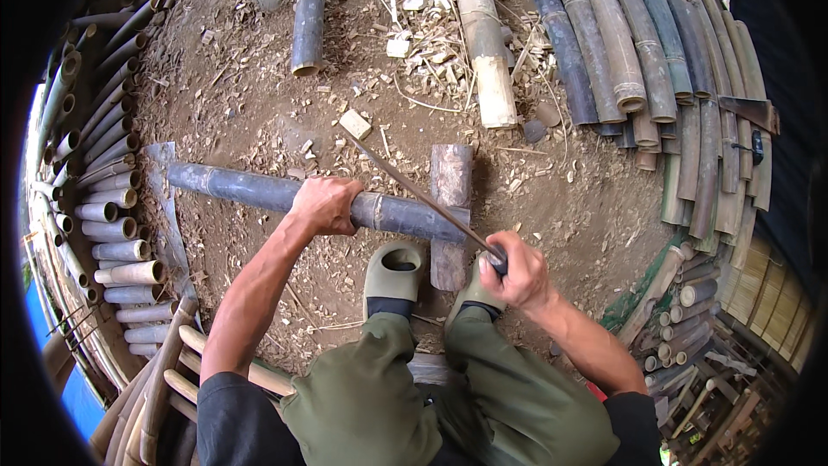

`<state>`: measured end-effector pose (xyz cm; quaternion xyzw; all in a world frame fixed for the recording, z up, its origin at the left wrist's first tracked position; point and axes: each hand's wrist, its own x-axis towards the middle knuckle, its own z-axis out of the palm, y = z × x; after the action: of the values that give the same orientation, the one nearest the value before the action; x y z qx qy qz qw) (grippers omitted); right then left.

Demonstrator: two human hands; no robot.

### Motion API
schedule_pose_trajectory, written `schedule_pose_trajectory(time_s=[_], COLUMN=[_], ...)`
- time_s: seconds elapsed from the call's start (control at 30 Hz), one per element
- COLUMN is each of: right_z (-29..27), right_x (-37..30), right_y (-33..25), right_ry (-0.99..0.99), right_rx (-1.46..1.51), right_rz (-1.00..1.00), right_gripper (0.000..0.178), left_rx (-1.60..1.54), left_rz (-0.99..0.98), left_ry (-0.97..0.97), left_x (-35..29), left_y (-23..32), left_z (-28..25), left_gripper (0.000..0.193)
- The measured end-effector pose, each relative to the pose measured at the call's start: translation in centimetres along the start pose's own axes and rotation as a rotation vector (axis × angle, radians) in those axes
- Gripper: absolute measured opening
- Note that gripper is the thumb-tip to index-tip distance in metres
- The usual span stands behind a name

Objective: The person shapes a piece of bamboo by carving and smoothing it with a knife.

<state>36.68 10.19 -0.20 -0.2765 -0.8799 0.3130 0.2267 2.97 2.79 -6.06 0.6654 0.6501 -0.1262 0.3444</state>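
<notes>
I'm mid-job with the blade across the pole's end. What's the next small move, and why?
I'd probably square the blade to the pole over the log. It slants across in this view, and I can't tell whether it touches. The log supports that end, the left hand grips the pole, and the right hand holds the blade's handle.

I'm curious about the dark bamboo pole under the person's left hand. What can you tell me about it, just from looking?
The bamboo pole is a straight, bluish-grey tube with paler, brownish joint rings, one just right of the left hand. It lies crosswise before the person, its left end slightly farther away. Its right end lies across a short log. The left hand grips it from above. The long blade in the right hand crosses over its right part; whether they touch is unclear.
</notes>
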Motion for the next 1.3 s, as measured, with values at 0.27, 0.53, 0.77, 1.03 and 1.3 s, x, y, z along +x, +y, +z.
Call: schedule_pose_trajectory(time_s=[0.27, 0.53, 0.77, 1.03, 1.3], right_z=[-0.1, 0.2, 0.9, 0.1, -0.6], right_x=[2.1, -0.2, -1.6, 1.1, 1.0], right_y=[-0.9, 3.3, 3.2, -0.3, 0.9], right_ry=[-0.074, -0.369, -0.225, -0.047, -0.39], right_rx=[0.047, -0.113, -0.082, 0.13, 0.047], right_rz=[0.125, 0.35, 0.192, 0.145, 0.462], right_gripper=[0.031, 0.033, 0.029, 0.028, 0.03], left_rx=[0.005, 0.041, 0.095, 0.121, 0.181], left_rz=[-0.009, 0.06, 0.053, 0.025, 0.036], left_ry=[0.196, 0.483, 0.632, 0.726, 0.815], left_x=[-0.6, -0.8, -1.2, -1.6, -1.9], left_y=[-0.9, -0.6, 0.6, 0.4, 0.6], left_z=[2.9, 3.9, 4.8, 5.8, 6.9], left_gripper=[0.049, 0.045, 0.048, 0.039, 0.036])
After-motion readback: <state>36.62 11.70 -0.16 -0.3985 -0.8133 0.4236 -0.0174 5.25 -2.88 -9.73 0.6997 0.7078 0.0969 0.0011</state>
